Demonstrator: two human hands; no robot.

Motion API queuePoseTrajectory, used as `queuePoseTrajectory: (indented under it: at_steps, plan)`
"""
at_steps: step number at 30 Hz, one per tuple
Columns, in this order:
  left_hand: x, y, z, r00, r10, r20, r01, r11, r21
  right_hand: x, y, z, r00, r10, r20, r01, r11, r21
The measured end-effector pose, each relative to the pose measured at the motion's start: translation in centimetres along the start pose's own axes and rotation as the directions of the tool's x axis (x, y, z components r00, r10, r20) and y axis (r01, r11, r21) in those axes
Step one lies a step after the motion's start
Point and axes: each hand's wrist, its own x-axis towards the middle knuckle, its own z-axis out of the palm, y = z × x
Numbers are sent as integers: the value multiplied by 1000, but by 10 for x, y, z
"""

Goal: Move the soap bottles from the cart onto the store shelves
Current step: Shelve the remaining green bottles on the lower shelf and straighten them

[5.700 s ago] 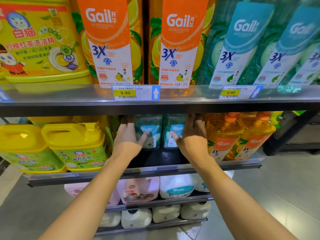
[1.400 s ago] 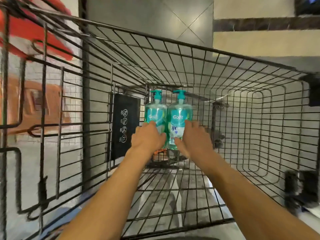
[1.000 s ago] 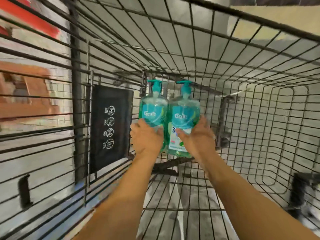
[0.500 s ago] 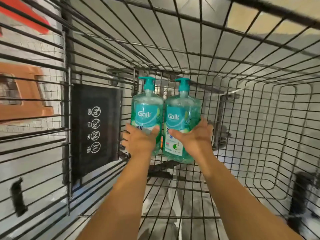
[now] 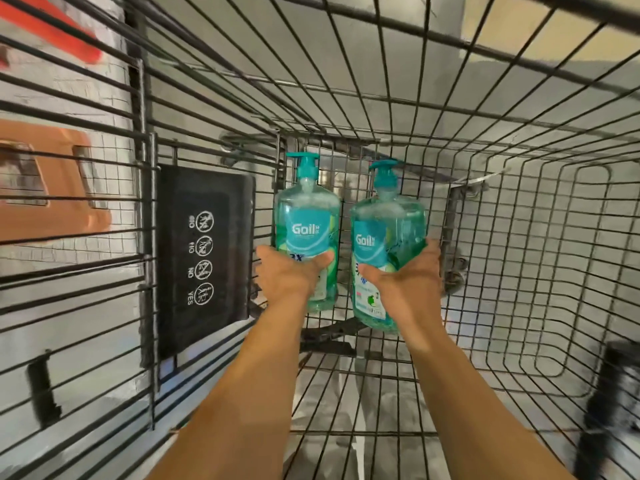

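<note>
Two clear teal Gail soap bottles with pump tops are held up inside the black wire cart. My left hand grips the lower half of the left bottle, which is upright. My right hand wraps the right bottle from its right side, and this bottle leans a little to the right. A narrow gap separates the two bottles. Both are lifted off the cart's floor. No store shelf is in view.
A black plate with white safety symbols hangs on the cart's left wall. The wire floor below my arms holds nothing visible. An orange plastic piece shows outside the left wall, and a dark blurred wheel sits at lower right.
Both hands have lifted the bottles higher and nearer to me. The bottles, pressed side by side before, have come apart, and the right one tilted.
</note>
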Motion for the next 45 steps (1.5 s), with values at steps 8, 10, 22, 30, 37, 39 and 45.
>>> queuePoseTrajectory:
  at_steps: [8, 10, 22, 30, 37, 39, 45]
  plan:
    - [-9, -20, 9, 999, -21, 49, 24, 998, -65, -8, 11, -20, 1000, 17, 8, -18, 995, 103]
    - [-14, -19, 9, 998, -30, 52, 32, 999, -28, -8, 14, -28, 999, 44, 15, -46, 993, 110]
    - [-45, -39, 2, 957, -3, 289, 59, 981, -186, -29, 23, -85, 992, 128, -13, -125, 983, 137]
    - [-113, -37, -53, 897, 200, 394, -146, 976, -162, -80, 13, -139, 996, 84, 38, -91, 969, 232]
    - [-184, -20, -106, 822, 438, 363, -398, 899, -182, -154, -14, -195, 999, 50, -7, -45, 937, 347]
    - [-204, -12, -122, 764, 520, 382, -484, 853, -195, -182, -23, -211, 997, 28, -67, -1, 924, 383]
    - [-270, 10, -171, 553, 699, 454, -683, 692, -233, -279, -29, -253, 959, -69, -274, 195, 865, 463]
